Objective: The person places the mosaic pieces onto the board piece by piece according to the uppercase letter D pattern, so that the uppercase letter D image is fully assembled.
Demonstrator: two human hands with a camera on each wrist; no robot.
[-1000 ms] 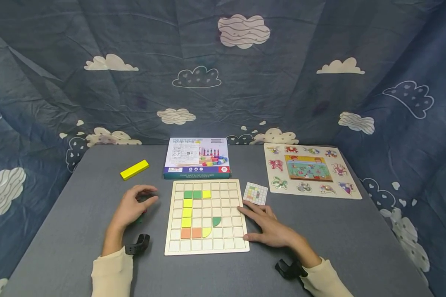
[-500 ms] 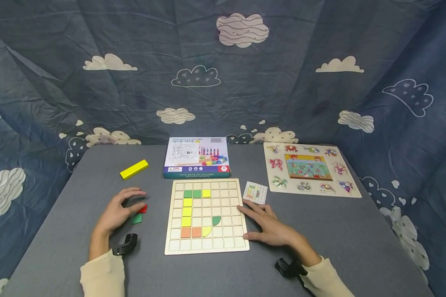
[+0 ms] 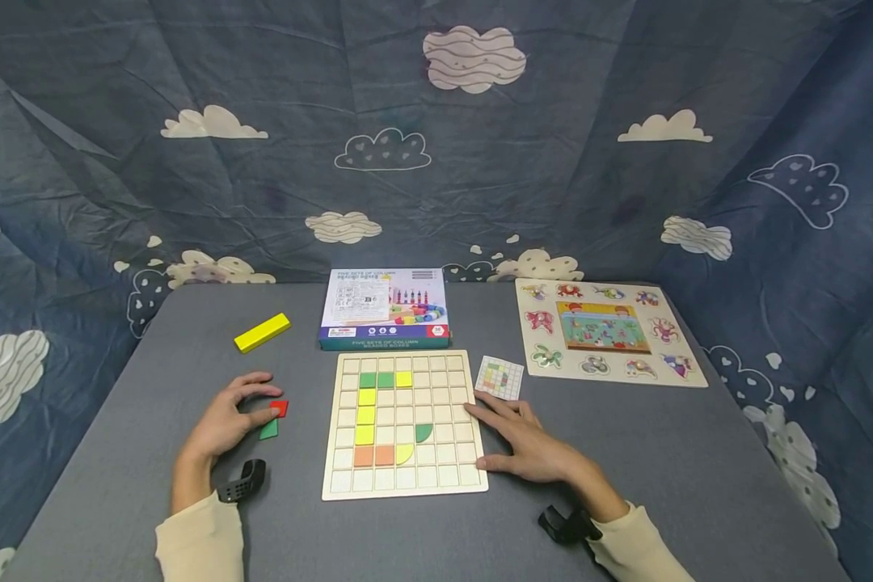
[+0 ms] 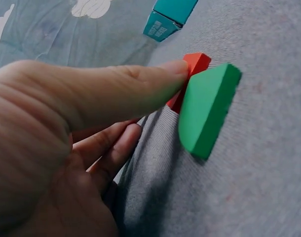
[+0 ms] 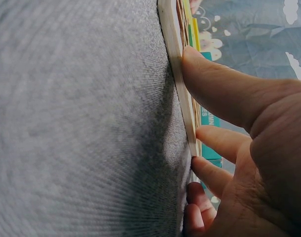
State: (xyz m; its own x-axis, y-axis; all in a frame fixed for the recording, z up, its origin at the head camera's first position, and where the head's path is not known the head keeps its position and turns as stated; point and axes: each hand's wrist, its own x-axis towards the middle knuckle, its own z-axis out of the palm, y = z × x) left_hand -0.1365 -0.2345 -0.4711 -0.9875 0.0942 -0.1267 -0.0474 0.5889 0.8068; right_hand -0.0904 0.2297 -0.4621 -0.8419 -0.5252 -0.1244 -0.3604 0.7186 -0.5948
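Observation:
My left hand (image 3: 225, 416) is over the table's left side, its thumb against a small red tile (image 3: 280, 408) and its other fingers loosely bent. Next to that tile lies a green piece (image 4: 207, 108) with a curved side, partly behind the thumb in the head view. My right hand (image 3: 534, 444) rests with spread fingers on the right edge of a wooden grid board (image 3: 444, 477). Green, yellow and orange squares sit in the board's cells, with a yellow quarter-round (image 3: 404, 454) and a green quarter-round (image 3: 423, 434).
A small grid pattern card (image 3: 499, 378) lies just beyond my right fingers. Behind the board is a boxed bead set (image 3: 385, 311). A yellow bar (image 3: 263, 332) lies at the back left, and an animal puzzle board (image 3: 611, 372) at the back right.
My left hand has moved left and slightly down, so the red tile and green piece show more. The right hand has stayed at the board's edge.

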